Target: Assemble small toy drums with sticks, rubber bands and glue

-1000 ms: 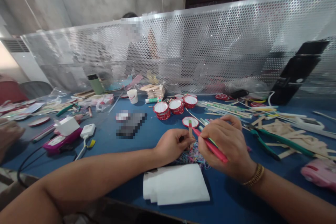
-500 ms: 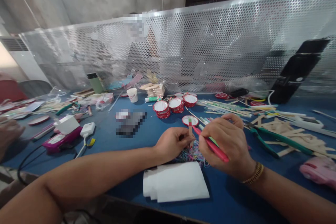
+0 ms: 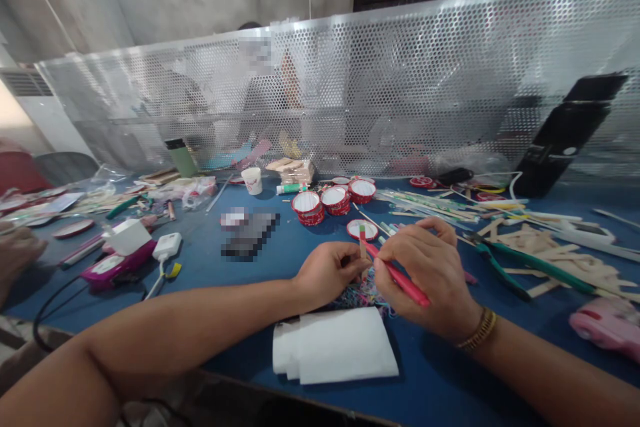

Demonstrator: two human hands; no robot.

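Observation:
My left hand [image 3: 327, 275] pinches a small wooden stick [image 3: 363, 241] upright; its top end is coloured green and red. My right hand [image 3: 429, 273] is closed round a red marker [image 3: 400, 275], whose tip meets the stick. Both hands hover over a tangle of coloured threads [image 3: 363, 295] on the blue table [image 3: 210, 273]. A folded white paper [image 3: 334, 347] lies just in front of them.
Red-rimmed round lids [image 3: 327, 201] sit beyond my hands. Green-handled pliers [image 3: 520, 268] and several wooden sticks [image 3: 560, 253] lie to the right, a pink object [image 3: 605, 325] at far right. A perforated metal screen [image 3: 350, 93] closes the back; a person sits behind it. A magenta device [image 3: 116, 267] lies left.
Almost nothing has moved; my right hand shifted very slightly left with the marker still against the stick.

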